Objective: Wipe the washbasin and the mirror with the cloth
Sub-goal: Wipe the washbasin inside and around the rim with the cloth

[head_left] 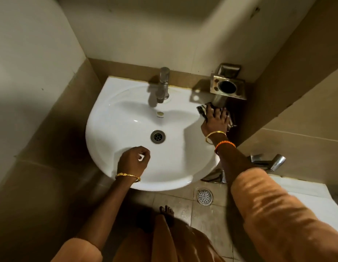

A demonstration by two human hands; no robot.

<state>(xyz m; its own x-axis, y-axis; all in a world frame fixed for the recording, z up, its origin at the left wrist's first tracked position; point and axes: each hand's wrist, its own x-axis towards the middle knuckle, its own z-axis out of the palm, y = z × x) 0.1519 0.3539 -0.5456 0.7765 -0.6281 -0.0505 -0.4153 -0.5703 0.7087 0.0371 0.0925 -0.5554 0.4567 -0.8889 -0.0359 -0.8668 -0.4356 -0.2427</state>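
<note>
A white washbasin [115, 118] is fixed to the back wall, with a drain [158, 136] in its bowl. My right hand [215, 121] lies flat, fingers spread, on a striped cloth [201, 110] at the basin's right rim, just below a metal holder. Part of the cloth is hidden under the hand. My left hand [134, 160] hovers over the front of the bowl, fingers loosely curled with nothing in them. No mirror is in view.
A chrome tap [163, 86] stands at the back of the basin. A metal tumbler holder [227, 87] juts from the wall at right. Lower right are a hand sprayer [274, 162], a floor drain [204, 196] and a white ledge [319, 201]. My bare foot [167, 211] is under the basin.
</note>
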